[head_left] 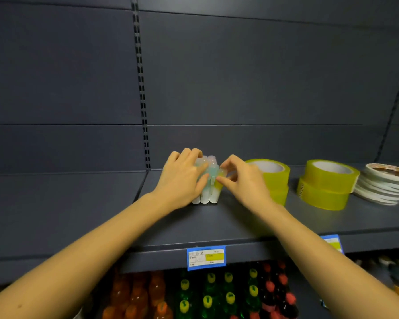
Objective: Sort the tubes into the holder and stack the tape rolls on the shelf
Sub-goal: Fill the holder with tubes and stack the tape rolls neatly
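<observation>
A cluster of pale translucent tubes (208, 189) stands upright on the dark shelf (217, 224), packed close together; any holder around them is hidden. My left hand (182, 178) wraps the cluster's left side and top. My right hand (242, 178) pinches a yellowish tube (219, 180) at the cluster's right edge between thumb and fingers. Behind my right hand stands a stack of two yellow-green tape rolls (274, 178), partly hidden. A second stack of two tape rolls (327, 185) stands further right.
A pile of flat white tape rolls (385, 183) lies at the far right of the shelf. A blue price label (206, 257) hangs on the shelf's front edge. Coloured drink bottles (207, 295) fill the shelf below. The dark back panel rises behind.
</observation>
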